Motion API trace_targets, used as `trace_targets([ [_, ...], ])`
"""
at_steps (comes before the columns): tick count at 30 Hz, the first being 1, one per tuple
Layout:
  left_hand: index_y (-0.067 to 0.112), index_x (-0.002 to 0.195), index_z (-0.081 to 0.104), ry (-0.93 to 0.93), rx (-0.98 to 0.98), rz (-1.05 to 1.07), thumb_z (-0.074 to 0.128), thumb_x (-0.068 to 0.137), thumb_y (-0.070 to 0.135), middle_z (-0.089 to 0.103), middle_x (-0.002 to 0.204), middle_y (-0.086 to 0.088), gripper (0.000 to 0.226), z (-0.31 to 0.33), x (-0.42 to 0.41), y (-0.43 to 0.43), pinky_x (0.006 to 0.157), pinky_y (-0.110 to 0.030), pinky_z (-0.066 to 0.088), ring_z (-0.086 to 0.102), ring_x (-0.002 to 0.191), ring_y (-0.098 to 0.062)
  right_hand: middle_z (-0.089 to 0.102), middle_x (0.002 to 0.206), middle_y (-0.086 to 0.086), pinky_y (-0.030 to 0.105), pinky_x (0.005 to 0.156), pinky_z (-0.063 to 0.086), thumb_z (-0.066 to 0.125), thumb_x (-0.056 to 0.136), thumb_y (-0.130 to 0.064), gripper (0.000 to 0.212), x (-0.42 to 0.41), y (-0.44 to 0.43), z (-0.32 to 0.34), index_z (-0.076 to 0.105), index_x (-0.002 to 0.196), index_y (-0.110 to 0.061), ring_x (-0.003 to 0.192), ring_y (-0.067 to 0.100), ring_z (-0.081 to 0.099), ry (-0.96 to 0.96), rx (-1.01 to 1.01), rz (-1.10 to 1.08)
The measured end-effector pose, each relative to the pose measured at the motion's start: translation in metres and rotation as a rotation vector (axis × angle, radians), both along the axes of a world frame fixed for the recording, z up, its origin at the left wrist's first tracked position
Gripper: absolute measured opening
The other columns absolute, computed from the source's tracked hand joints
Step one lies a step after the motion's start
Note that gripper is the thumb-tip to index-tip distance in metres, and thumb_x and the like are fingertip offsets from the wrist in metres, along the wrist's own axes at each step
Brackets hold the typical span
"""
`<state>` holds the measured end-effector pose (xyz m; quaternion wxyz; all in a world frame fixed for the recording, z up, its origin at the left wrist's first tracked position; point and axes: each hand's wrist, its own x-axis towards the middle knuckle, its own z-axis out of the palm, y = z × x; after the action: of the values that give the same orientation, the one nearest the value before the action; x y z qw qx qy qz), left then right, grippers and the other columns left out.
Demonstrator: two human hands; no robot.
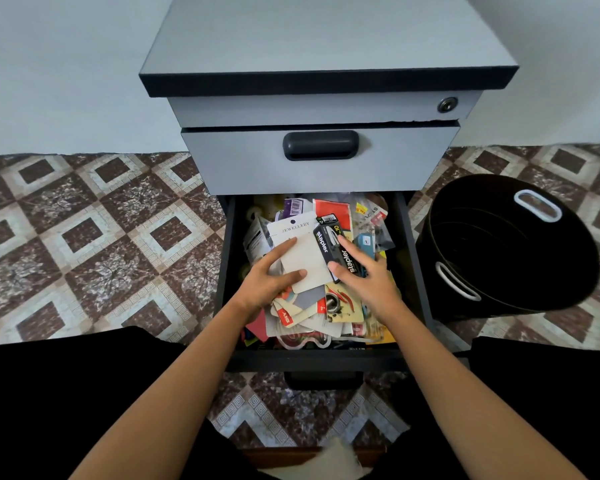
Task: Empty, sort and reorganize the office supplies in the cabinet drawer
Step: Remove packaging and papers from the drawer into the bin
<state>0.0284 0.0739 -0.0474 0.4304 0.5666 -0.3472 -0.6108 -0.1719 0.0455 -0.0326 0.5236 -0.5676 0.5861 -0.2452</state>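
The bottom drawer (228, 258) of the grey cabinet (326, 39) is pulled out and heaped with packaged office supplies. On top lies a white card marked JEWELLERY (305, 252). My left hand (269, 277) grips that card's left edge, thumb on its face. Beside it is a black stapler pack (329, 242); my right hand (364, 271) rests on it with fingers spread, thumb at its lower end. Underneath lie red-and-white cards (291, 311), a tool card (342, 304) and small plastic bags (374, 216).
A round black bin (506, 251) with white-rimmed handle holes stands tilted on the patterned tile floor to the right of the drawer. The upper drawer (321, 157) with a dark handle is closed. My dark-clothed legs flank the drawer front.
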Motion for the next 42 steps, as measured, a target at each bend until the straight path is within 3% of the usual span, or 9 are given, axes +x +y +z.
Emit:
trace_targets([
  [5, 0.053, 0.111, 0.057, -0.018, 0.042, -0.041, 0.078, 0.074, 0.016, 0.047, 0.137, 0.0, 0.056, -0.004, -0.001, -0.002, 0.089, -0.038, 0.054, 0.059, 0.113, -0.024, 0.024, 0.149, 0.001, 0.049, 0.11, 0.035, 0.064, 0.049, -0.084, 0.073, -0.002, -0.005, -0.021, 0.04, 0.118, -0.072, 0.139, 0.026, 0.024, -0.03, 0.019, 0.019],
  [11, 0.055, 0.114, 0.055, -0.054, 0.064, -0.056, 0.079, 0.074, 0.018, 0.041, 0.138, -0.001, 0.06, -0.009, -0.007, -0.002, 0.086, -0.036, 0.056, 0.057, 0.113, -0.024, 0.026, 0.15, -0.003, 0.045, 0.111, 0.035, 0.066, 0.042, -0.085, 0.082, -0.008, -0.007, -0.029, 0.043, 0.119, -0.069, 0.137, 0.019, 0.031, -0.06, 0.042, 0.031],
  [18, 0.051, 0.11, 0.06, 0.005, 0.037, -0.015, 0.077, 0.075, 0.008, 0.048, 0.136, -0.004, 0.058, 0.002, -0.007, -0.001, 0.08, -0.033, 0.055, 0.06, 0.111, -0.026, 0.032, 0.145, 0.0, 0.046, 0.109, 0.037, 0.07, 0.044, -0.082, 0.08, -0.004, -0.003, -0.019, 0.047, 0.119, -0.066, 0.136, 0.021, 0.032, -0.119, 0.024, -0.013],
  [21, 0.049, 0.11, 0.059, 0.034, 0.02, -0.014, 0.075, 0.076, 0.005, 0.053, 0.132, -0.003, 0.057, 0.014, -0.005, -0.002, 0.087, -0.042, 0.054, 0.06, 0.111, -0.029, 0.03, 0.146, 0.0, 0.045, 0.109, 0.037, 0.071, 0.048, -0.076, 0.075, -0.003, -0.005, -0.005, 0.048, 0.119, -0.065, 0.138, 0.019, 0.028, -0.137, 0.014, 0.0],
  [25, 0.046, 0.113, 0.057, 0.023, 0.009, -0.023, 0.074, 0.077, 0.004, 0.057, 0.128, -0.004, 0.058, 0.029, -0.003, -0.003, 0.093, -0.05, 0.05, 0.063, 0.103, -0.027, 0.03, 0.141, -0.005, 0.027, 0.11, 0.026, 0.072, 0.068, -0.059, 0.063, -0.004, -0.006, 0.012, 0.047, 0.125, -0.059, 0.131, 0.006, 0.024, -0.168, 0.015, 0.02],
  [29, 0.046, 0.112, 0.058, 0.032, 0.011, -0.017, 0.074, 0.076, 0.004, 0.058, 0.127, -0.006, 0.058, 0.036, -0.001, 0.001, 0.093, -0.052, 0.049, 0.063, 0.101, -0.029, 0.028, 0.149, -0.005, 0.042, 0.113, 0.03, 0.068, 0.045, -0.082, 0.081, -0.001, -0.003, 0.016, 0.043, 0.121, -0.067, 0.141, 0.016, 0.021, -0.129, -0.001, 0.024],
  [33, 0.043, 0.113, 0.057, 0.073, 0.004, -0.017, 0.072, 0.076, 0.001, 0.056, 0.128, -0.006, 0.058, 0.045, 0.001, 0.005, 0.087, -0.041, 0.054, 0.063, 0.107, -0.028, 0.038, 0.144, -0.007, 0.04, 0.112, 0.033, 0.07, 0.054, -0.072, 0.075, 0.0, 0.001, 0.023, 0.046, 0.124, -0.062, 0.139, 0.013, 0.027, -0.193, -0.017, 0.032],
  [37, 0.039, 0.115, 0.056, 0.076, -0.002, -0.007, 0.07, 0.078, -0.002, 0.057, 0.126, -0.004, 0.058, 0.054, 0.001, 0.013, 0.074, -0.029, 0.057, 0.064, 0.1, -0.024, 0.033, 0.146, -0.001, 0.049, 0.109, 0.036, 0.069, 0.049, -0.08, 0.078, 0.003, 0.008, 0.029, 0.042, 0.121, -0.068, 0.139, 0.021, 0.029, -0.136, -0.011, 0.037],
  [42, 0.041, 0.114, 0.055, 0.09, 0.01, -0.014, 0.069, 0.078, -0.002, 0.059, 0.123, -0.008, 0.058, 0.065, 0.001, 0.023, 0.066, -0.027, 0.057, 0.066, 0.09, -0.022, 0.028, 0.147, 0.0, 0.046, 0.114, 0.027, 0.071, 0.074, -0.05, 0.054, 0.001, 0.022, 0.05, 0.044, 0.116, -0.069, 0.142, 0.016, 0.018, -0.123, -0.045, 0.012],
])
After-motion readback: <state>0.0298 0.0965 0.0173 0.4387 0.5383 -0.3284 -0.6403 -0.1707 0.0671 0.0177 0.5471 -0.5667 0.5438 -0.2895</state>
